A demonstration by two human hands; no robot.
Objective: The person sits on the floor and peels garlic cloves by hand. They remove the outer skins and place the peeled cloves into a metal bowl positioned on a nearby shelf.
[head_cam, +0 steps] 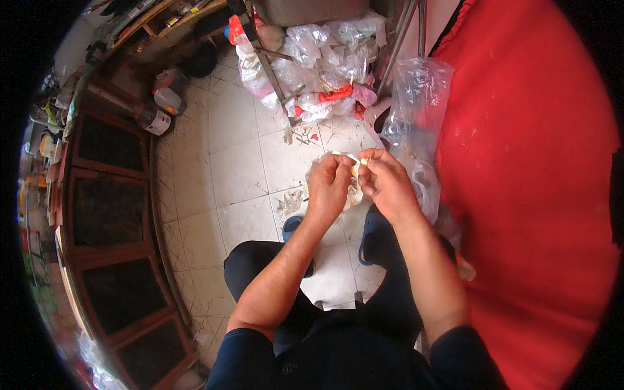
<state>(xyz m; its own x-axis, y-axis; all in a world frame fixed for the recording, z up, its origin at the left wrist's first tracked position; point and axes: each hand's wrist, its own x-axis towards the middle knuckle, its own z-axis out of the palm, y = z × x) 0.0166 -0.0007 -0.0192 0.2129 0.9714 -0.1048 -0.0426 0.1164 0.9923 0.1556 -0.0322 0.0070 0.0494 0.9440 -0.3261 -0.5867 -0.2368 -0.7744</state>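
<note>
My right hand [388, 183] pinches a small pale-yellow piece [364, 161] between thumb and fingertips; it looks like a peeled clove, but it is too small to be sure. Close beside it is my left hand [329, 183], its thumb pressed to the curled fingers. Whether the left fingertips hold anything is not clear. Beneath both hands shows a plastic-lined waste container or bag [353, 207] with some yellow and orange scraps, largely hidden by the hands.
Clear and coloured plastic bags [331, 63] are heaped under a metal-legged stand ahead. A clear bag [421, 92] hangs near the red cloth [531, 170] on my right. Dark-panelled cabinets [109, 209] line the left side, with bottles [157, 120] on the tiled floor [234, 165].
</note>
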